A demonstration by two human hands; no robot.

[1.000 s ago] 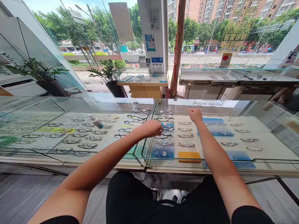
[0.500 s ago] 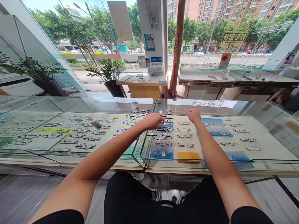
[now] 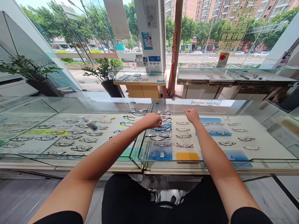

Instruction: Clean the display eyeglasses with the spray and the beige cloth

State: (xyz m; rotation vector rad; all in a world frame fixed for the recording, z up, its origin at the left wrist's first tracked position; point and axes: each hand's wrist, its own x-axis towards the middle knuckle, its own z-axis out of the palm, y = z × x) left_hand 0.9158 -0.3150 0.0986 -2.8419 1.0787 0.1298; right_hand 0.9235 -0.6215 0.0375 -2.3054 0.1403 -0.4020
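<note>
My left hand [image 3: 153,119] reaches out over the glass top of the display counter [image 3: 210,102], fingers curled in, above a dark-framed pair of glasses [image 3: 162,128]. My right hand [image 3: 192,115] is stretched out a little further to the right, also closed like a loose fist. I cannot make out anything inside either hand. Several loose pairs of glasses [image 3: 140,110] lie bunched at the far side of the counter, just beyond my left hand. Rows of glasses [image 3: 184,136] lie on show under the glass.
A small white spray bottle [image 3: 90,123] lies on the left glass top. A yellow pad [image 3: 188,156] and a blue mat [image 3: 161,154] sit in the case near me. Potted plants [image 3: 109,77] and further display counters [image 3: 210,77] stand behind, by the windows.
My left hand has moved forward and slightly right, toward the far side of the counter. My right hand has drifted a little to the left. Both stay closed.
</note>
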